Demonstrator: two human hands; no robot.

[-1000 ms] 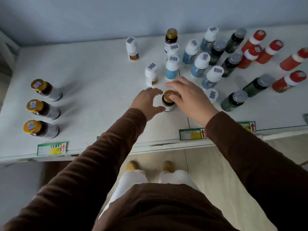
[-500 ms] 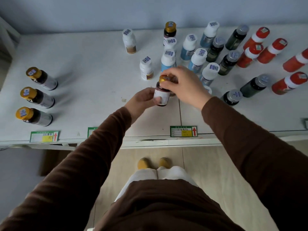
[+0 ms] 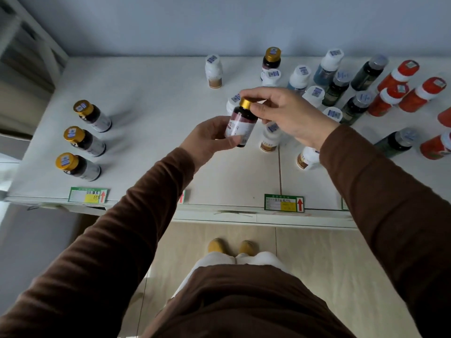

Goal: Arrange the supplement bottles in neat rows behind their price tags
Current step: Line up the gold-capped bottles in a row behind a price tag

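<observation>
A dark gold-capped bottle (image 3: 241, 125) with a white label is held in the air above the shelf (image 3: 158, 132). My left hand (image 3: 207, 140) grips its body from the left and below. My right hand (image 3: 288, 115) pinches its gold cap from the right. Three matching gold-capped bottles (image 3: 81, 140) stand in a column at the left, behind a green price tag (image 3: 88, 195). One more gold-capped bottle (image 3: 271, 60) stands at the back. A second price tag (image 3: 284, 203) sits on the front edge under my right arm.
White-capped bottles (image 3: 301, 76), grey-capped dark green bottles (image 3: 356, 108) and red bottles (image 3: 400, 91) crowd the right half of the shelf. A lone white bottle (image 3: 213, 71) stands at the back centre. Two white bottles (image 3: 269, 136) stand under my right hand. The wall rises behind.
The gold-capped bottle went from standing on the shelf to being lifted and tilted in both hands, nearer to me. My view has shifted so the shelf sits lower in frame.
</observation>
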